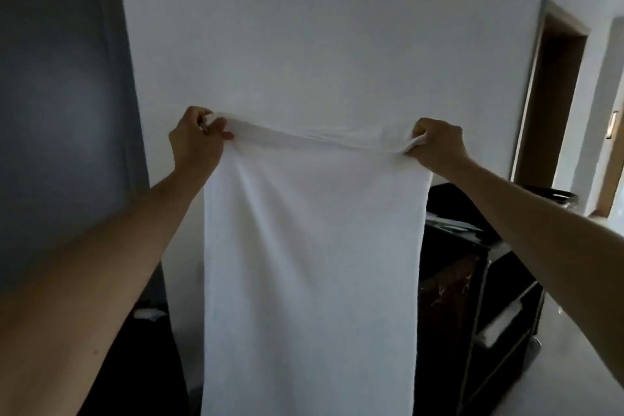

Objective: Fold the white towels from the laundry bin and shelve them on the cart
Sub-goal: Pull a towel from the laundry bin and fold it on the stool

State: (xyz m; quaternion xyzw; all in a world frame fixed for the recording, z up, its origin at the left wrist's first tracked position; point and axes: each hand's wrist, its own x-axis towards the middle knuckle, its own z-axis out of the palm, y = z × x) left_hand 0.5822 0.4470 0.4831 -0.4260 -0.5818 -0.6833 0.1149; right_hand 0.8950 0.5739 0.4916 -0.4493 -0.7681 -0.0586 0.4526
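A white towel (310, 263) hangs full length in front of me, stretched between both hands at chest height. My left hand (196, 142) grips its upper left corner, fingers curled round the bunched cloth. My right hand (439, 143) grips the upper right corner the same way. The towel's lower end runs out of the frame at the bottom. Behind it to the right stands the dark cart (479, 297), with a folded white towel (499, 324) lying on one of its shelves. The towel covers the cart's left part.
A white wall (320, 27) fills the background. A dark grey panel (60, 94) lies to the left and a wooden door frame (547, 84) to the right. Some white cloth (148, 314) shows low on the left in a dark area. Pale floor (574, 365) lies right of the cart.
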